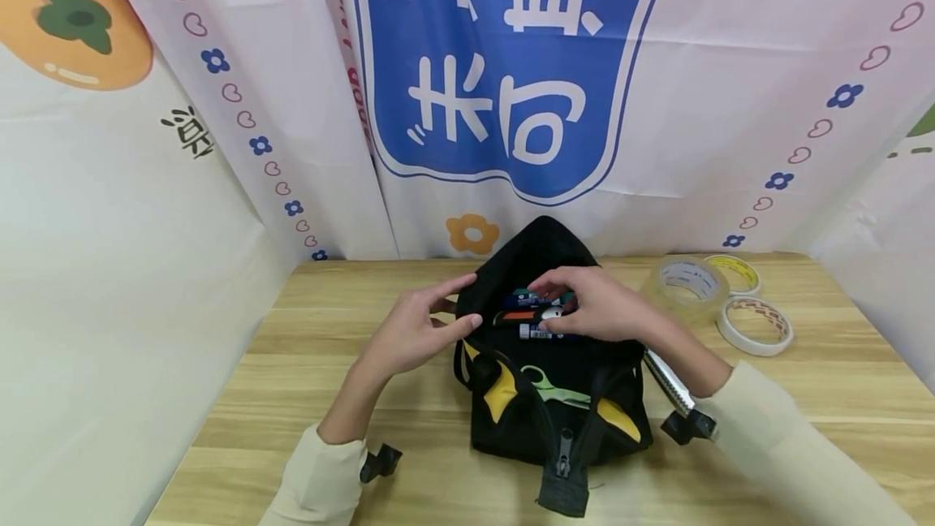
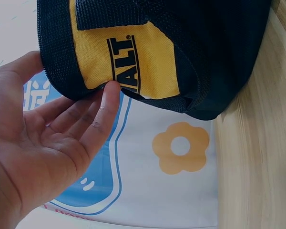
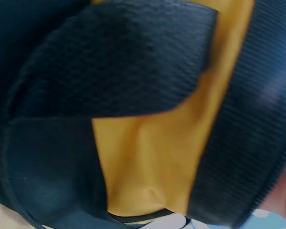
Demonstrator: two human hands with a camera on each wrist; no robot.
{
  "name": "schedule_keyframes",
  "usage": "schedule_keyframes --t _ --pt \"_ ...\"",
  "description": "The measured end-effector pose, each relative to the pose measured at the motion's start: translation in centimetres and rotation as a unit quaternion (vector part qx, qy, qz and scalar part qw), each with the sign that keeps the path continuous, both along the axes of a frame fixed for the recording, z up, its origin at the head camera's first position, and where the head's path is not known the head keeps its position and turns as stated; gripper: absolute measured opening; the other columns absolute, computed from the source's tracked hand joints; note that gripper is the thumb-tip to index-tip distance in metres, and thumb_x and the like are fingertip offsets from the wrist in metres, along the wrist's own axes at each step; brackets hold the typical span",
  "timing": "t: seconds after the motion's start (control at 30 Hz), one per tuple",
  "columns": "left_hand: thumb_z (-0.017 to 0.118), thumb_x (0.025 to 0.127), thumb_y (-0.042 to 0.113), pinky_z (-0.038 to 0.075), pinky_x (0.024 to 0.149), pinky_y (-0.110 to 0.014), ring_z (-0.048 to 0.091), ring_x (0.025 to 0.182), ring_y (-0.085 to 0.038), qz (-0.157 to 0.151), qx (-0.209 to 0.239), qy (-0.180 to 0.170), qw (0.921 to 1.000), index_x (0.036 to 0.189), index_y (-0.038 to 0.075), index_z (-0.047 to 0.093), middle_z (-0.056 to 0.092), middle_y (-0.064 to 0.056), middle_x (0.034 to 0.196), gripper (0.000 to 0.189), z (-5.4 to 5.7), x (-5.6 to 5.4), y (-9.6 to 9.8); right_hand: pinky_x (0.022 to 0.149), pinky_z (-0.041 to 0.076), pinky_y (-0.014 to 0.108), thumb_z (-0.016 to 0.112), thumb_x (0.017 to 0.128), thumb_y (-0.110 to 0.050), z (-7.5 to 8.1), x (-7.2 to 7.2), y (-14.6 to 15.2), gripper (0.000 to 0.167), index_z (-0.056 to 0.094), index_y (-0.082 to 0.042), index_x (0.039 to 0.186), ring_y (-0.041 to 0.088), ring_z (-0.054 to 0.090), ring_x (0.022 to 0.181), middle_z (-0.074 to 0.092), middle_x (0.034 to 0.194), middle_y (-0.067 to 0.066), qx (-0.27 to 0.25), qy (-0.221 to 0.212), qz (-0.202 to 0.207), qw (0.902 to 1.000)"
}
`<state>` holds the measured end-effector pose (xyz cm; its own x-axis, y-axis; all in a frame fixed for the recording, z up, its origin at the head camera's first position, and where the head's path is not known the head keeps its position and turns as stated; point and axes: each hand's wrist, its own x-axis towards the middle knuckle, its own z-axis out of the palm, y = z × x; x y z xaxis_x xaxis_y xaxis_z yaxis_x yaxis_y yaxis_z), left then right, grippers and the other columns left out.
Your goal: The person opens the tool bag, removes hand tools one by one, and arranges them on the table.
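A black and yellow tool bag (image 1: 504, 428) stands unzipped on the table, its mouth spread wide. My left hand (image 1: 416, 327) pinches the bag's left rim, thumb on the inner side and fingers outside. The left wrist view shows those fingers against the yellow panel (image 2: 152, 62) with black lettering. My right hand (image 1: 602, 303) reaches into the mouth, its curved fingers and thumb apart around one end of an orange and black utility knife (image 1: 517, 317). Beside the knife lie blue-capped tubes or markers (image 1: 522, 299) and a white-labelled stick (image 1: 536, 332). Green scissors (image 1: 558, 392) sit in the front pocket.
At the back right are a wide roll of clear tape (image 1: 657, 286), a yellow-cored roll (image 1: 741, 270) and a white roll (image 1: 774, 339). A spiral-bound notebook (image 1: 668, 382) lies right of the bag, partly under my right forearm. A printed cloth (image 1: 694, 144) hangs behind the table.
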<state>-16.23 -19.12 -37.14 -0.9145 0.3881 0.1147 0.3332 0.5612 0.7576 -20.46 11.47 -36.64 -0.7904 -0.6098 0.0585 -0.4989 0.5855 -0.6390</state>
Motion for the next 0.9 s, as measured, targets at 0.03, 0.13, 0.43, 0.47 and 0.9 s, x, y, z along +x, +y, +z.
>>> schedule_keyframes --t 0.03,0.13,0.43,0.47,0.9 --pt "0.074 0.102 0.035 0.067 0.085 -0.034 0.074 0.122 -0.032 0.0 0.0 0.001 1.0 0.158 0.02 0.056 0.057 -0.014 0.159 0.061 0.0 0.0 0.0 0.095 0.064 0.048 0.084 0.093 -0.019 -0.3 -0.2 -0.2 0.048 0.07 -0.007 0.137 0.03 0.071 0.115 0.074 0.13 0.012 0.002 -0.002 0.008 1.0" --pt "0.074 0.102 0.035 0.067 0.085 -0.034 0.073 0.123 -0.032 0.0 0.0 0.0 1.0 0.158 0.021 0.056 0.057 -0.014 0.159 0.061 0.0 0.0 0.0 0.092 0.065 0.045 0.085 0.092 -0.02 -1.1 -0.6 -0.6 0.049 0.07 -0.006 0.136 0.033 0.072 0.115 0.075 0.129 0.013 0.014 -0.009 0.026 0.9995" --pt "0.075 0.102 0.033 0.067 0.086 -0.035 0.075 0.121 -0.032 -0.005 0.007 0.003 1.0 0.158 0.019 0.056 0.057 -0.014 0.16 0.061 -0.1 -0.1 0.1 0.095 0.063 0.042 0.087 0.091 -0.021 -2.6 -1.4 -2.2 0.047 0.073 -0.008 0.134 0.025 0.073 0.111 0.076 0.124 0.01 0.063 -0.011 0.073 0.9953" --pt "0.075 0.102 0.033 0.067 0.086 -0.035 0.075 0.121 -0.032 -0.006 0.008 0.004 0.9999 0.158 0.018 0.056 0.057 -0.014 0.16 0.061 -0.1 -0.1 0.1 0.095 0.063 0.042 0.087 0.091 -0.02 -2.8 -1.5 -2.4 0.046 0.074 -0.008 0.134 0.024 0.073 0.11 0.077 0.124 0.01 0.067 -0.012 0.075 0.9949" --pt "0.075 0.102 0.032 0.067 0.09 -0.038 0.075 0.121 -0.032 -0.005 0.007 0.003 1.0 0.158 0.017 0.056 0.057 -0.015 0.159 0.061 0.1 0.0 0.0 0.089 0.064 0.03 0.086 0.09 -0.007 -5.6 -1.1 -3.3 0.039 0.075 -0.006 0.127 0.017 0.076 0.101 0.078 0.115 0.006 0.072 -0.066 0.09 0.9912"
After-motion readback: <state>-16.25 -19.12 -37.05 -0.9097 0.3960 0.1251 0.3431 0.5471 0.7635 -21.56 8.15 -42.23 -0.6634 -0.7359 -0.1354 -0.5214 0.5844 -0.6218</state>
